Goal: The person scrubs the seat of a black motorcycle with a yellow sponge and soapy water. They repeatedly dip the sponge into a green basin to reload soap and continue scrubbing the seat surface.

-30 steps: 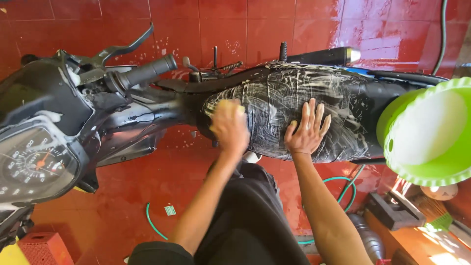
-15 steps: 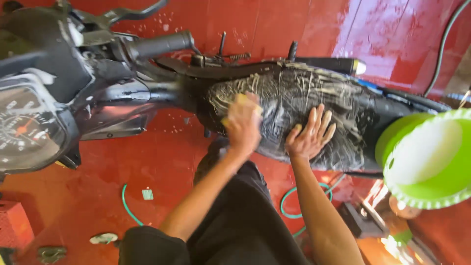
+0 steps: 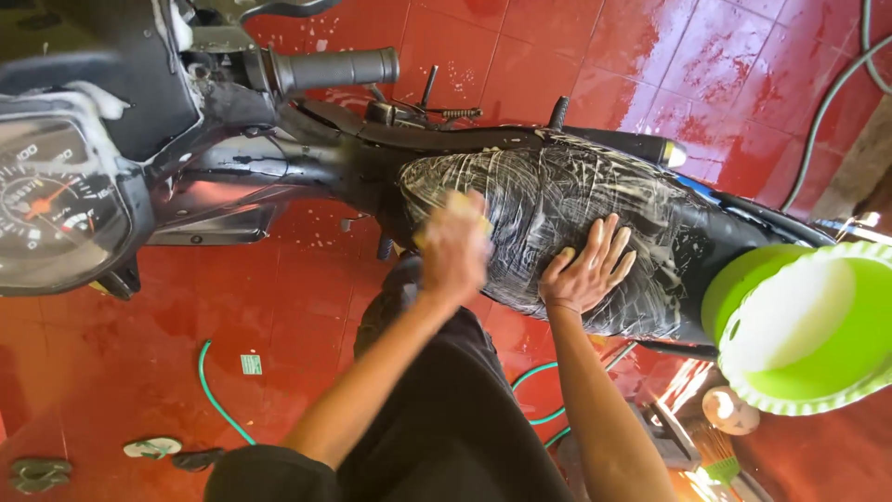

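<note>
Soapy motorcycle seat under two hands

From the left: a round speedometer (image 3: 56, 209) and black handlebar grip (image 3: 334, 69), then the left hand (image 3: 453, 249), blurred, clamped on a yellow sponge (image 3: 465, 206) pressed to the front of the black seat (image 3: 548, 195). The seat lies mid-frame, streaked all over with white foam. The right hand (image 3: 585, 271) rests flat on it, fingers spread, gripping nothing. A lime-green bucket (image 3: 734, 307) sits far right over the wet red tiled floor (image 3: 111, 372).
</note>
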